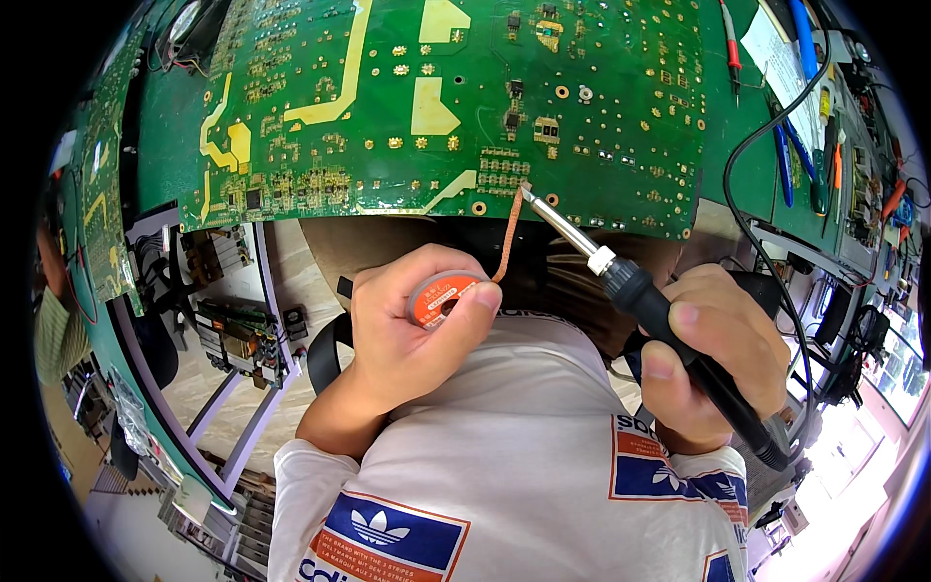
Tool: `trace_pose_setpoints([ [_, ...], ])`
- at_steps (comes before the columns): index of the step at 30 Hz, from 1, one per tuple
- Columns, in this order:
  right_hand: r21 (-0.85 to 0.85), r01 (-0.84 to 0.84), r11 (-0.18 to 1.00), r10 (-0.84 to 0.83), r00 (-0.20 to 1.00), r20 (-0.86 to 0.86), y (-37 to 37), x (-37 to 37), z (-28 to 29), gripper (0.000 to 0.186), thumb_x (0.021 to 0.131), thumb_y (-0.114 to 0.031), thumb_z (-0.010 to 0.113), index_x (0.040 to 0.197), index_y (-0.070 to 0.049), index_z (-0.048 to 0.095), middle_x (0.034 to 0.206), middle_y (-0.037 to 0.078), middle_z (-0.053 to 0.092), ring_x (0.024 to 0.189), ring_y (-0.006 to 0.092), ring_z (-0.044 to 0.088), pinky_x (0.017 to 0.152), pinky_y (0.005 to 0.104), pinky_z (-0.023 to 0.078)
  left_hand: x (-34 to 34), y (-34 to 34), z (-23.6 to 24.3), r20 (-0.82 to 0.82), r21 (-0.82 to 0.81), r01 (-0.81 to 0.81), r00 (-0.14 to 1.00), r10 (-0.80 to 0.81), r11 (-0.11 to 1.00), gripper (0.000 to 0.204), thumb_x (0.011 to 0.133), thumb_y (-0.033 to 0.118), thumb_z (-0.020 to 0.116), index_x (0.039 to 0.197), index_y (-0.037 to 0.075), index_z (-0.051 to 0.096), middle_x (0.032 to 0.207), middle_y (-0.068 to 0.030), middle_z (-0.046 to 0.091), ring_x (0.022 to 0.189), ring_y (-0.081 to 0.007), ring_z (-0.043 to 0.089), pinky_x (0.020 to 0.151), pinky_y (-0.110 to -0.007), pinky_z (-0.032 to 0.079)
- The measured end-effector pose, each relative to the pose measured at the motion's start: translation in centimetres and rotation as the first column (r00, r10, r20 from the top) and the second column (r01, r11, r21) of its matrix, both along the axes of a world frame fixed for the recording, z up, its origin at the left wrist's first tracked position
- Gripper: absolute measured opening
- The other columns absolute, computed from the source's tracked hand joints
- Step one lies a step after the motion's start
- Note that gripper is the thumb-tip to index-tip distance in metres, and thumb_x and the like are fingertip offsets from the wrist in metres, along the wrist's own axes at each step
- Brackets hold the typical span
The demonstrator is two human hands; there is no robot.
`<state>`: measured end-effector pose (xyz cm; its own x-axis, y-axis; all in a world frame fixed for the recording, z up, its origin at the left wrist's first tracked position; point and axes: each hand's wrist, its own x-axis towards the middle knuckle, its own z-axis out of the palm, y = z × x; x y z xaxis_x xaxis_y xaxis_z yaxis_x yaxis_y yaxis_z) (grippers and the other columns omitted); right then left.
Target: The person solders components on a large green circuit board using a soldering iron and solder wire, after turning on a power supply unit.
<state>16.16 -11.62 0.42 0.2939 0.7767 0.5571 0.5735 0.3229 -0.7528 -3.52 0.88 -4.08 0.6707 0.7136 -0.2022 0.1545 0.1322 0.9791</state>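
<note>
The circuit board (pixel 451 121) is gold-patched green, the spool (pixel 440 297) orange-red, the braid (pixel 508 238) coppery, the soldering iron (pixel 632 291) black-and-silver.

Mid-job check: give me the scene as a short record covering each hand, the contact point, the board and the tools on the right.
Left hand: the hand grips a red-orange spool
Braid: copper-coloured braid, running from spool up to board
Right hand: the hand grips a black-handled soldering iron
Contact: iron tip at the braid's upper end; exact touch too small to confirm
Board: large green circuit board, near edge toward the person
Right side: red test probe, blue-handled pliers
</note>
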Motion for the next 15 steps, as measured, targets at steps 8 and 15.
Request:
trace_pose_setpoints([
  [8,-0.014,0.01,1.0,-0.01,1.0,0.0,-0.19,-0.12,0.12,0.034,0.057,0.005,0.078,0.089,0.008,0.065,0.068,0.013,0.062,0.056,0.0257,0.062,0.049,0.0334,0.049,-0.14,-0.04,-0.09,0.004,-0.007,-0.008,1.0,0.008,1.0,0.009,0.083,0.005,0.07,0.082,-0.001,0.064,0.064,-0.0017,0.062,0.056,-0.005,0.056,0.05,-0.02,0.042],
  [15,-0.05,-0.025,0.998,0.025,1.0,0.011,-0.44,0.02,0.05,0.038,0.061,0.006,0.078,0.096,0.008,0.064,0.072,0.013,0.063,0.06,0.0261,0.064,0.053,0.0351,0.051,-0.11,-0.09,-0.05,0.013,-0.017,-0.008,1.0,0.008,1.0,0.009,0.083,0.005,0.07,0.082,-0.001,0.064,0.063,-0.0018,0.062,0.056,-0.0052,0.055,0.05,-0.02,0.042],
])
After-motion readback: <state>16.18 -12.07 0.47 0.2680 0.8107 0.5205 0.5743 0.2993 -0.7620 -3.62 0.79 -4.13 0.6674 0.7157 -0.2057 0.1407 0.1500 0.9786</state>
